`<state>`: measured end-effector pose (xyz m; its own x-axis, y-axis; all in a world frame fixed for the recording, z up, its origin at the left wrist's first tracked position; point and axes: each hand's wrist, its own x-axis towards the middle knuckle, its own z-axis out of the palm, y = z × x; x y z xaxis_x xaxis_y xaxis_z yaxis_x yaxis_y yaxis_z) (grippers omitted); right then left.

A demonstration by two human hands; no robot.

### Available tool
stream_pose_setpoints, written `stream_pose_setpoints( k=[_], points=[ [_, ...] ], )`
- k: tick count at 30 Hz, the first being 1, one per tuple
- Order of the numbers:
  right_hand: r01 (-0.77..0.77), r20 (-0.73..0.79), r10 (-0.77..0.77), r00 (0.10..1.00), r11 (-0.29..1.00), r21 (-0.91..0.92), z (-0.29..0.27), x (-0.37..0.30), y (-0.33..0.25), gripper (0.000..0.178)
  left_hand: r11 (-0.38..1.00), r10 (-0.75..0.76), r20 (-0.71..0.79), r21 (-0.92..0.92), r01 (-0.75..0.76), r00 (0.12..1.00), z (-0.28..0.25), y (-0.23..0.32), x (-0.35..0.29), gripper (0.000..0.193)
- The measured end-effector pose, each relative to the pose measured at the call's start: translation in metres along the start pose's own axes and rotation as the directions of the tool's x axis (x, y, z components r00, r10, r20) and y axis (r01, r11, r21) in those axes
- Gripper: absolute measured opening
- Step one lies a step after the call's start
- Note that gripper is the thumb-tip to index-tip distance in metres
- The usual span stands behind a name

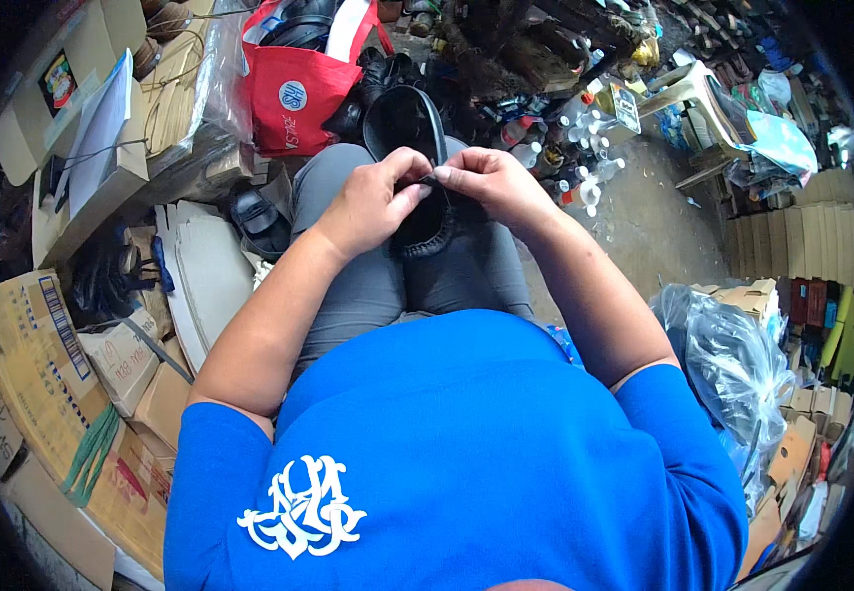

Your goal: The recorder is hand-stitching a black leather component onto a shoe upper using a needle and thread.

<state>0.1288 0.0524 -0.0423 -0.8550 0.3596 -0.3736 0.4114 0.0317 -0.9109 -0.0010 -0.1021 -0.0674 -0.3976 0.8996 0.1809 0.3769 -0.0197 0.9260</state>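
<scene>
A black shoe point(423, 232) rests over my grey-trousered knees, its rounded far end up and its gathered, puckered end toward me. Across its middle, my left hand point(380, 202) and my right hand point(496, 187) meet with thumbs and fingertips pinched together. A small dark bit of the shoe, perhaps its edge or a strap, shows between the fingertips. Finer detail there is hidden by the fingers. Both forearms reach in from my blue shirt point(466, 443).
Beyond my knees stands a red bag point(299, 94) with dark shoes in it. Plastic bottles point(585, 163) crowd the floor at far right, near a white chair point(693, 108). Cardboard boxes point(53, 345) and another black shoe point(262, 219) lie left; a clear plastic bag point(732, 364) is right.
</scene>
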Motion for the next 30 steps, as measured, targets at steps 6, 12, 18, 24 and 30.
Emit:
stream_pose_setpoints(
  k=[6, 12, 18, 24, 30],
  points=[
    [0.259, -0.282, -0.318, 0.905, 0.939, -0.226, 0.009, 0.029, 0.024, 0.023, 0.99, -0.142, 0.212, 0.047, 0.135, 0.967, 0.0, -0.004, 0.02, 0.016],
    [0.286, -0.565, -0.348, 0.748, 0.938, -0.198, 0.004, 0.059, 0.028, 0.023, 0.987, -0.155, 0.27, 0.075, 0.14, 0.95, 0.005, -0.016, 0.034, 0.013],
    [0.299, 0.071, -0.495, 0.866, 0.626, 0.72, -0.054, 0.011, -0.013, 0.02, 0.955, -0.209, 0.425, -0.104, 0.277, 0.881, 0.001, -0.022, 0.047, 0.013],
    [0.139, 0.108, -0.088, 0.99, 0.604, -0.785, -0.1, -0.075, 0.007, 0.014, 0.946, -0.21, 0.514, -0.107, 0.306, 0.831, -0.01, -0.023, 0.048, 0.013],
    [-0.247, -0.172, 0.228, 0.958, 0.36, -0.9, -0.184, -0.126, 0.086, 0.023, 0.976, -0.214, 0.452, 0.056, 0.211, 0.866, -0.013, 0.0, 0.048, 0.013]
  ],
)
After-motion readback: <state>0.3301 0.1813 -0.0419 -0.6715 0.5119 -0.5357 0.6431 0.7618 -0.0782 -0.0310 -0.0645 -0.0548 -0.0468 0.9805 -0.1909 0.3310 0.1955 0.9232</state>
